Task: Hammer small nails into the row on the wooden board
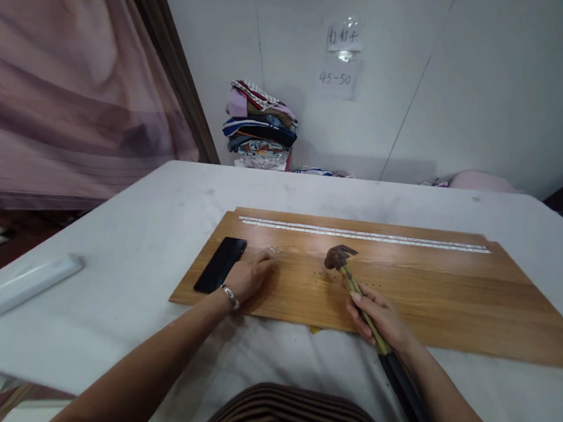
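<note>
My right hand (376, 315) is closed round the handle of a claw hammer (354, 287), whose rusty head hangs above the middle of a wooden board (453, 303). My left hand (253, 276) rests at the left part of the board, its fingers bent and drawn together. Just beyond those fingertips lie several small nails (272, 249). Whatever the fingertips may pinch is hidden. A black phone (220, 265) lies on the board beside my left hand. Small dark spots (374, 285) dot the wood around the hammer head, too small to make out.
Two white strips (364, 236) run along the board's far edge. The board lies on a white table (132, 242), with a long white plastic object (35, 284) at the left. Folded clothes (260, 128) are stacked behind the table against the wall, and a pink curtain (74, 82) hangs at left.
</note>
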`<control>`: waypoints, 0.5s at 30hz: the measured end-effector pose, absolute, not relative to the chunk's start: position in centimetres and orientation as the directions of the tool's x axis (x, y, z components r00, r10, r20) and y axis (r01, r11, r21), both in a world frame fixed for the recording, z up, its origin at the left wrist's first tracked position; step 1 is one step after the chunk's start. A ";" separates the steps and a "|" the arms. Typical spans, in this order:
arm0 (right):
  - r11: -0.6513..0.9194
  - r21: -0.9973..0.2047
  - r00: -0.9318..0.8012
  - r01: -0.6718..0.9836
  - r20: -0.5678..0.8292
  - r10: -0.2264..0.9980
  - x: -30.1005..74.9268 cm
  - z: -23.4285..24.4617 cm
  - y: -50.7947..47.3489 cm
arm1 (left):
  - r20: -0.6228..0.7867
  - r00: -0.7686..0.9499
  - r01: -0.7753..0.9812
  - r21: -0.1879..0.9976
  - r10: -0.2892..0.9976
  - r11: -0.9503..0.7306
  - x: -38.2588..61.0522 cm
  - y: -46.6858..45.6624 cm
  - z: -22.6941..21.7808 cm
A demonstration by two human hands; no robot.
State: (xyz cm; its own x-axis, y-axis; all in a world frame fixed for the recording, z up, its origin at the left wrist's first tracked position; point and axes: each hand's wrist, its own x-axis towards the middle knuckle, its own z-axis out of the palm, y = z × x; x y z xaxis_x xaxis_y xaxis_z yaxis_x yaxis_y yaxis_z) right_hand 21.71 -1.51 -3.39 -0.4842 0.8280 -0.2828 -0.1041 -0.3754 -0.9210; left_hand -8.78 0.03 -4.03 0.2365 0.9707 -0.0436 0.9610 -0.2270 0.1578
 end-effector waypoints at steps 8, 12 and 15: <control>-0.393 -0.909 -0.457 -0.137 -0.294 0.839 21.7 -3.1 -1.4 | -0.152 0.400 0.913 0.150 0.904 -0.379 -9.0 2.1 -2.0; -0.381 -0.915 -0.460 -0.133 -0.283 0.842 21.9 -3.1 -1.4 | -0.160 0.444 0.896 0.067 0.881 -0.439 -9.2 2.6 -2.1; -0.379 -0.918 -0.462 -0.121 -0.286 0.839 22.0 -3.1 -1.4 | -0.171 0.466 0.883 0.024 0.868 -0.469 -9.2 2.9 -2.3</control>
State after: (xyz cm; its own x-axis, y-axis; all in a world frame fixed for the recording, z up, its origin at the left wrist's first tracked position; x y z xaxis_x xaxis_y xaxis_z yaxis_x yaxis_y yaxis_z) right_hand 21.96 -1.41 -3.08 -0.4622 0.8395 -0.2859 -0.1206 -0.3788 -0.9176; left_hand -9.16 2.92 -2.35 0.4660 0.8681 -0.1707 0.8828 -0.4692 0.0239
